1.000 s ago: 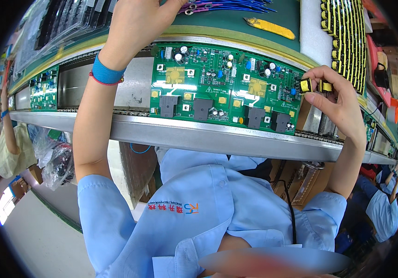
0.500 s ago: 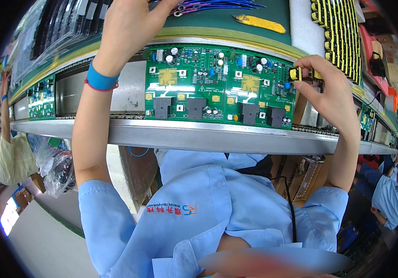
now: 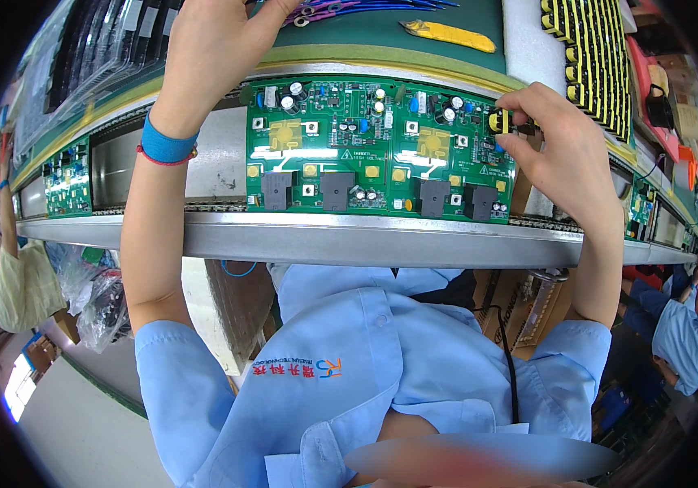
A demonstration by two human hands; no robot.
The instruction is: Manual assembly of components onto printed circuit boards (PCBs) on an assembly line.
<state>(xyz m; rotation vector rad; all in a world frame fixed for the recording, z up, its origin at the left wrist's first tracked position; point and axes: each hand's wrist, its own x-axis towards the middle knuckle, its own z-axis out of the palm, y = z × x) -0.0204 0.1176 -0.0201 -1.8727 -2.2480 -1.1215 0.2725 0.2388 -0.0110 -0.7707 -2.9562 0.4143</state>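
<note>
Pinching a yellow-and-black component [image 3: 496, 122] at the right edge of the green circuit board [image 3: 328, 150], the right hand [image 3: 558, 142] could drop it should that narrow hold slip; the left hand's [image 3: 223, 49] grip is out of view.

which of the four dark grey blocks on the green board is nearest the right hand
The rightmost dark grey block, by the green board's lower right corner; the other three sit further left, farther from the right hand.

Green circuit board [image 3: 375, 144]; yellow-and-black component [image 3: 496, 122]; blue wristband [image 3: 168, 144].
</note>
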